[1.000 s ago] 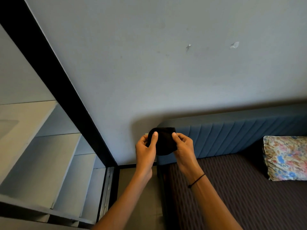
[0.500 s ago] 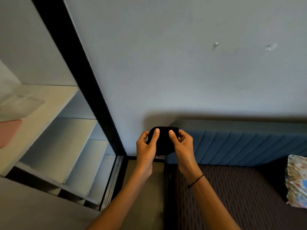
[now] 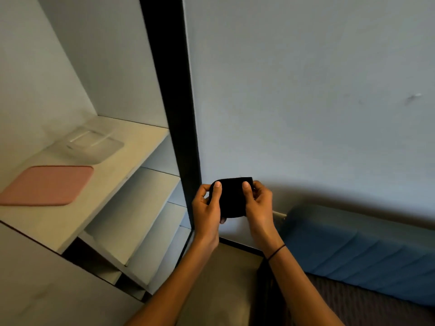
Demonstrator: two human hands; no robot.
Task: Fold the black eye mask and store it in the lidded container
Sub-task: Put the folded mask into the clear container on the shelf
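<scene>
Head view: I hold the folded mask (image 3: 231,197) in the air between both hands, in front of the wall. Left hand (image 3: 207,208) pinches its left edge, right hand (image 3: 257,203) its right edge, thumbs pressed on the front. On the top shelf (image 3: 131,147) to my left sits the clear container (image 3: 88,144), and the pink lid (image 3: 44,185) lies flat just beside it.

Dim, soft daylight; shelf (image 3: 98,184) slightly blurred, straight edges bowing (wide-angle lens).
</scene>
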